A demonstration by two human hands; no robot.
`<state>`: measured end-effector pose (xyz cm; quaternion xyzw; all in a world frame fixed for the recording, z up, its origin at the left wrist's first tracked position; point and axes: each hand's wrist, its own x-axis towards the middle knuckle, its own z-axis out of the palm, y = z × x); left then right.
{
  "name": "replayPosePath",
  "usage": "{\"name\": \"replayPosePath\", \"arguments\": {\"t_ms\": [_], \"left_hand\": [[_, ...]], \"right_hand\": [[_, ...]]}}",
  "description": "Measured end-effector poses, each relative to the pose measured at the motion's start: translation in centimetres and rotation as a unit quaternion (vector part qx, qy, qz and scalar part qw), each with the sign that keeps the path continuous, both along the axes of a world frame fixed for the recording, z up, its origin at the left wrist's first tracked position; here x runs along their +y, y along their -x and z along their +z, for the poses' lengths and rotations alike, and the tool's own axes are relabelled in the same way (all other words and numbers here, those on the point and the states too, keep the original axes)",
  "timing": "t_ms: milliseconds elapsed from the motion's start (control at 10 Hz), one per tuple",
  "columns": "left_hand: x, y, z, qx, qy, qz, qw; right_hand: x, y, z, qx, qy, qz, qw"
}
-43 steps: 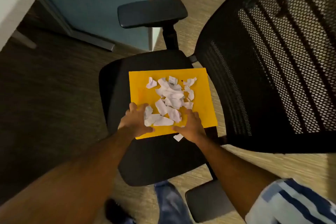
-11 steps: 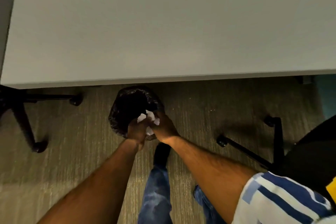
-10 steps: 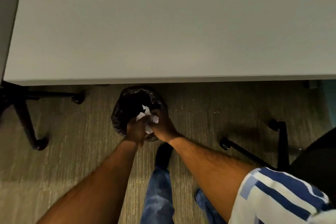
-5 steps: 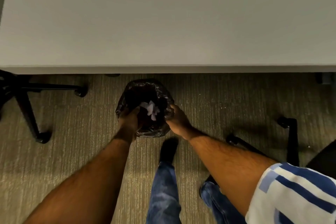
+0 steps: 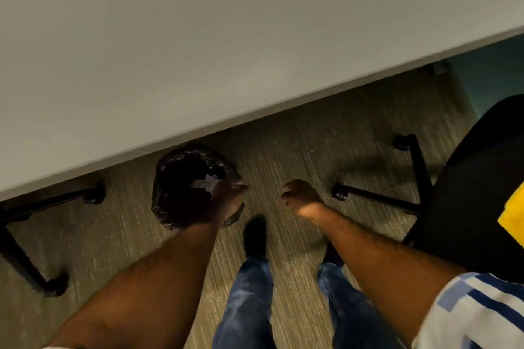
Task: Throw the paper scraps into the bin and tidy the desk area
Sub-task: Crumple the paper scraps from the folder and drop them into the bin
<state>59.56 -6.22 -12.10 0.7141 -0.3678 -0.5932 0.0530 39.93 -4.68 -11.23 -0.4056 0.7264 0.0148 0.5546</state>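
Note:
The bin (image 5: 170,170), lined with a black bag, stands on the carpet half under the desk's edge. Its inside is dark, and no scraps show in it. My left hand (image 5: 226,201) hangs over the bin's right rim with loosely curled fingers and holds nothing. My right hand (image 5: 300,197) is to the right of the bin, above the carpet, also empty and loosely curled. A corner of the yellow folder (image 5: 514,218) shows at the right edge, on the black chair seat (image 5: 476,193). No paper scraps are visible anywhere.
The grey desk top (image 5: 198,51) fills the upper half and slants across the view. A chair base with castors (image 5: 28,235) stands to the left of the bin, and another base (image 5: 377,198) to the right. My legs and shoe (image 5: 255,235) are below the hands.
The scraps that both hands held over the bin have dropped in. My hands have parted, the right one moving away to the right. The view has tilted and swung towards the chair.

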Motion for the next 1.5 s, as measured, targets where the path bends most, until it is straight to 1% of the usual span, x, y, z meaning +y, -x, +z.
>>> {"name": "replayPosePath", "arguments": {"t_ms": [100,200,300,400,500,600,700,800,900,1000,1100,1200,1300,1400,1500], "left_hand": [[-1.5,4.4,1.7,0.012,-0.009,-0.073,0.997],[-1.8,7.4,2.9,0.005,0.033,-0.121,0.992],[-1.9,11.2,3.5,-0.004,0.063,-0.137,0.989],[-2.0,15.1,3.6,0.021,0.026,-0.126,0.991],[-1.8,20.1,4.1,0.091,-0.06,-0.071,0.992],[-0.6,25.8,4.7,0.126,-0.08,-0.054,0.987],[1.3,31.9,5.8,0.132,-0.009,-0.063,0.989],[3.2,37.2,7.6,0.166,0.027,-0.066,0.984],[5.0,41.8,9.1,0.172,0.049,-0.094,0.979],[6.8,45.6,9.5,0.182,0.069,-0.142,0.971],[8.1,48.4,9.6,0.194,0.083,-0.191,0.959],[9.1,50.8,9.2,0.19,0.104,-0.237,0.947],[10.1,53.4,9.0,0.174,0.133,-0.263,0.94],[10.9,55.8,8.9,0.164,0.135,-0.273,0.938],[11.5,57.8,8.9,0.148,0.118,-0.265,0.946]], "right_hand": [[0.9,3.3,0.6,0.0,-0.001,-0.063,0.998],[2.2,6.5,1.3,-0.009,0.014,-0.109,0.994],[3.4,9.3,1.8,-0.013,0.045,-0.187,0.981],[4.6,12.5,2.5,-0.031,0.059,-0.242,0.968],[5.7,16.4,3.5,-0.022,0.112,-0.246,0.963],[6.9,20.7,5.4,0.016,0.196,-0.232,0.953],[8.9,25.5,7.7,0.097,0.313,-0.202,0.923],[11.3,29.9,9.5,0.192,0.348,-0.19,0.898],[13.7,34.3,10.8,0.255,0.34,-0.21,0.88],[15.8,38.8,11.4,0.326,0.336,-0.23,0.853],[17.9,43.4,11.4,0.389,0.325,-0.289,0.812],[19.8,47.2,10.7,0.4,0.298,-0.347,0.794],[21.2,49.8,9.6,0.357,0.279,-0.356,0.817],[21.8,51.0,8.5,0.32,0.256,-0.355,0.84],[22.2,51.0,7.7,0.314,0.269,-0.316,0.854]]}}
